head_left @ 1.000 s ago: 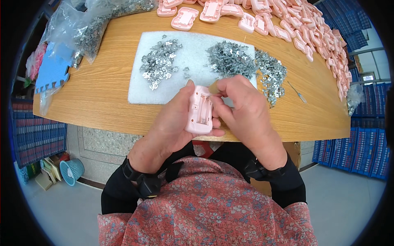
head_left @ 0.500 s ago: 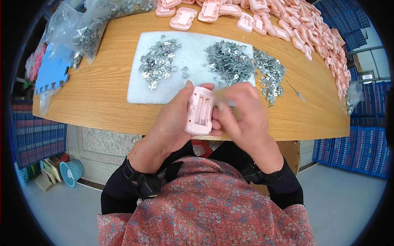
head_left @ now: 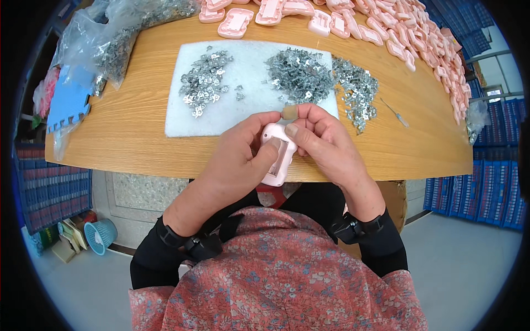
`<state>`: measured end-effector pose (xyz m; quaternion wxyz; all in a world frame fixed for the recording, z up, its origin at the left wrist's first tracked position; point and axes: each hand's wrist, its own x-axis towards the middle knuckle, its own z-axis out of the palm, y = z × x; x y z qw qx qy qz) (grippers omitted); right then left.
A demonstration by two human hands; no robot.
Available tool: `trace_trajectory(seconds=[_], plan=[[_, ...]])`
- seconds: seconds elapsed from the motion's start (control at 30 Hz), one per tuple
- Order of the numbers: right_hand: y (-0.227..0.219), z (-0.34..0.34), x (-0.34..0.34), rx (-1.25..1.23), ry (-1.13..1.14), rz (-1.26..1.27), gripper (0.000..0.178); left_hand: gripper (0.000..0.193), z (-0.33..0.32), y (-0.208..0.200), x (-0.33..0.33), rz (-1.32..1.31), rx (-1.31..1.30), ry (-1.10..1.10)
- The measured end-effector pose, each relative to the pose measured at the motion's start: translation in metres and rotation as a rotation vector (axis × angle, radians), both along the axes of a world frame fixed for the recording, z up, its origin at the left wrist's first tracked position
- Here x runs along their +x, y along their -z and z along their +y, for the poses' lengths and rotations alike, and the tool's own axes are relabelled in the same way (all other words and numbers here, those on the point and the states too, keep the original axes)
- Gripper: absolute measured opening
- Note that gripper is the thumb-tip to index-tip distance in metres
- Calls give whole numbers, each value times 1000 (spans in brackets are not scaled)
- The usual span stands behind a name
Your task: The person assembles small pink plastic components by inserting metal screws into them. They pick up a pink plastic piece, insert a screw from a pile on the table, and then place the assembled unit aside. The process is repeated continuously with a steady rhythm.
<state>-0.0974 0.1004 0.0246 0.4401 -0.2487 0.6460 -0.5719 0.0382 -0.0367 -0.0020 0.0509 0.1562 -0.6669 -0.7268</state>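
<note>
A pale pink plastic housing (head_left: 286, 157) with an open battery compartment is held upright above the table's near edge. My left hand (head_left: 243, 149) is closed round its left side, the thumb lying across the compartment and the index fingertip at the top end. My right hand (head_left: 331, 140) is closed on its upper right corner, thumb in front and other fingers behind. A tan wrap (head_left: 290, 113) covers a right fingertip beside the left index finger. Whether a small metal part sits between the fingertips is hidden. Beyond lies a white foam mat (head_left: 251, 66).
On the mat lie a left pile of small metal clips (head_left: 204, 83) and a denser pile (head_left: 301, 74); more clips (head_left: 356, 94) spill rightward. A thin tool (head_left: 395, 113) lies farther right. Pink housings (head_left: 386, 33) heap along the back; plastic bags (head_left: 94, 41) stand at left.
My right hand, blurred before, has come in to the housing's upper corner. My left thumb has moved from its side onto the compartment, and the housing has tilted slightly.
</note>
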Motion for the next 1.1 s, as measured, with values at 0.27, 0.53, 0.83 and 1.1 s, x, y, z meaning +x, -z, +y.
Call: trace_trajectory(seconds=[0.27, 0.53, 0.83, 1.1], plan=[[4, 4, 2, -1, 7, 64, 28, 35, 3, -7, -1, 46, -524, 4], [4, 5, 5, -192, 43, 93, 23, 28, -16, -5, -2, -69, 758, 100], [8, 2, 10, -148, 3, 352, 23, 35, -14, 8, 4, -16, 1158, 156], [8, 3, 3, -111, -4, 368, 15, 38, -16, 24, 6, 15, 1413, 303]])
